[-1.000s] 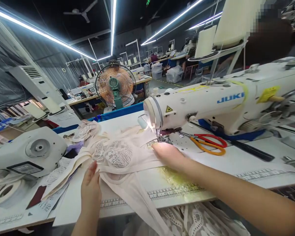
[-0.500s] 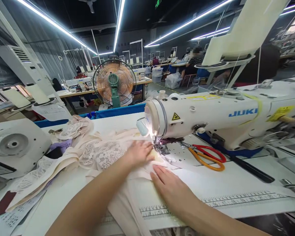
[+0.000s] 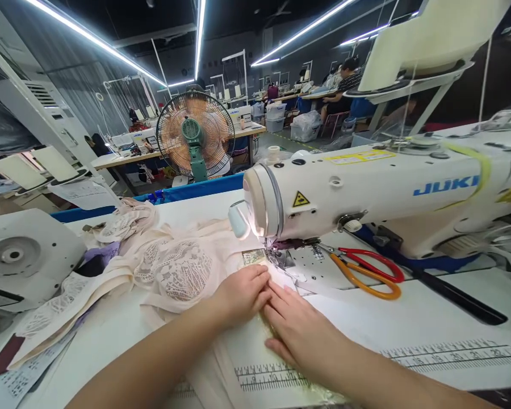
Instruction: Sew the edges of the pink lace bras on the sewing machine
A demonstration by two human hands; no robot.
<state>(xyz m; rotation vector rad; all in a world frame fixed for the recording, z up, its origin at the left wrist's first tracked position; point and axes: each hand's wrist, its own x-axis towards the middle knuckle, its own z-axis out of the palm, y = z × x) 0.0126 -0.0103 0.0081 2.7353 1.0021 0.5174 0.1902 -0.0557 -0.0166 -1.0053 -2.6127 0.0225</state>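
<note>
A beige lace bra [image 3: 185, 271] lies on the white sewing table, its edge leading to the lit needle area of the sewing machine [image 3: 366, 182]. My left hand [image 3: 242, 292] is closed on the fabric just in front of the presser foot [image 3: 275, 255], fingers bent and pressed together. Beside it, my right hand [image 3: 304, 324] lies fairly flat with fingers stretched out and thumb apart. Its fingertips meet those of my left hand over the fabric. What is under the fingertips is hidden.
Scissors [image 3: 372, 275] with red and orange handles lie right of the needle, near a black-handled tool [image 3: 460, 298]. A printed ruler [image 3: 276, 378] runs along the front edge. Another machine [image 3: 21, 255] and heaped lace garments [image 3: 130, 221] are left; a fan [image 3: 193, 133] stands behind.
My left hand has drawn back from the needle toward me, its fingers now bent against my right fingertips. The lace cup shows more fully. The view has shifted slightly.
</note>
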